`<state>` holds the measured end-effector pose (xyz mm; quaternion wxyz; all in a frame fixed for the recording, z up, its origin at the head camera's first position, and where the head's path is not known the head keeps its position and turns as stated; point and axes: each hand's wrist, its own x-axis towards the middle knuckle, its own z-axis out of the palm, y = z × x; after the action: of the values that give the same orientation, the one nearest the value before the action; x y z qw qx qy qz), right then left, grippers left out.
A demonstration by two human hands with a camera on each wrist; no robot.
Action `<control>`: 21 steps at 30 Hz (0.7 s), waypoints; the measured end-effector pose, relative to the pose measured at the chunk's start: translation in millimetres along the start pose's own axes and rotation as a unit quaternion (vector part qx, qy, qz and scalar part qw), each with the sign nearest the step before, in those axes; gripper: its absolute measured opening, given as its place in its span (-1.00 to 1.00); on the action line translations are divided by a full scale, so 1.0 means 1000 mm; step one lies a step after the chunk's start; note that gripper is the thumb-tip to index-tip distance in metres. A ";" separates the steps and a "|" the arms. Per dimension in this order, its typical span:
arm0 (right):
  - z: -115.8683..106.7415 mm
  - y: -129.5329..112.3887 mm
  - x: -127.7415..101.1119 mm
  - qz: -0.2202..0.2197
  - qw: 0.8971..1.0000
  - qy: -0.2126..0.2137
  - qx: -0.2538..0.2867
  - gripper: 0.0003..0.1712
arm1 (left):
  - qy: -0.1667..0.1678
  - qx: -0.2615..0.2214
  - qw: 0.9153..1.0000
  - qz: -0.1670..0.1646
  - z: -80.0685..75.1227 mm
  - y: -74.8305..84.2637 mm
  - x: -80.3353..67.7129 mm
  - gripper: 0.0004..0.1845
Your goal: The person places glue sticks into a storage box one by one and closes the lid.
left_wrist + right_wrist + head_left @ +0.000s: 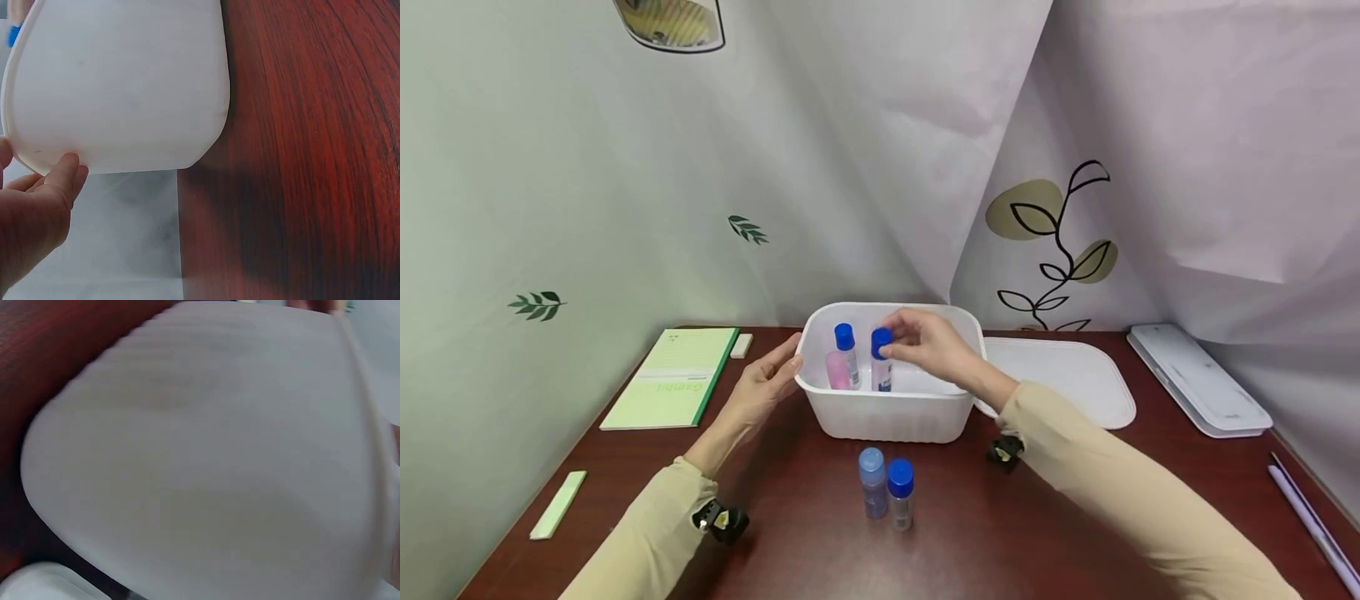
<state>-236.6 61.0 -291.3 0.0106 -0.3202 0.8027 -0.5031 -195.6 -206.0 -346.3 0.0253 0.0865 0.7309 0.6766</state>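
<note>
A dark red wooden table (1075, 500) fills the lower frame. At its centre sits a white plastic tub (887, 412); its flat white lid (1067, 375) lies just right of it. The left hand (767, 379), fingers straight, rests against the tub's left rim. The right hand (928, 342) reaches over the tub and pinches the cap of a blue-capped glue stick (882, 360) standing inside, beside a second blue-capped stick (846, 354). Two more blue-capped sticks (887, 492) stand below the tub, centre frame.
</note>
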 end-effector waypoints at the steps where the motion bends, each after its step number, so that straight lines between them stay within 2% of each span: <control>1: 0.004 0.003 0.002 0.006 1.000 -0.012 -0.009 -0.73 | 0.000 0.000 1.000 0.000 0.000 -0.001 0.000 -0.39; 8: 0.017 0.015 0.008 0.025 0.996 -0.074 -0.033 -0.83 | 0.000 0.005 1.000 0.004 0.000 -0.001 -0.001 -0.39; 17: 0.018 0.019 0.010 0.027 0.995 -0.088 -0.034 -0.82 | 0.001 0.010 1.000 0.002 -0.001 -0.001 -0.001 -0.39; 21: 0.016 0.019 0.008 0.021 0.994 -0.098 -0.040 -0.73 | 0.003 0.010 1.000 0.001 0.000 -0.001 -0.001 -0.37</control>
<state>-247.4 49.7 -312.0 0.0873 -0.3511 0.8240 -0.4360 -195.2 -206.3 -347.6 0.0212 0.0852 0.7377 0.6694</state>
